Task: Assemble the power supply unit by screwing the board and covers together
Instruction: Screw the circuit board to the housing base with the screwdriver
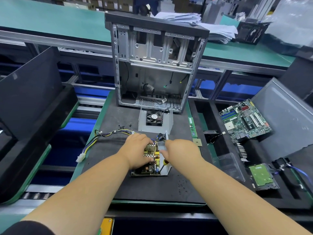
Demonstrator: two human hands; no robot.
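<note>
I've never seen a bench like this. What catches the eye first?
The open computer case standing upright at the back of the black mat. In front of it, the left hand and right hand work over the power supply board. A green motherboard lies to the right.

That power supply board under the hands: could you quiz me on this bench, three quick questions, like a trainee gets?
1. True or false: the left hand rests on the power supply board.
2. Which lies just beyond the board, in a metal cover? A) fan B) hard drive C) motherboard
3. Fill in: the cable bundle trails off to the person's ____ side.

Key: 1 true; 2 A; 3 left. The right hand hovers at the board's right edge; what its fingers hold cannot be told.
</note>
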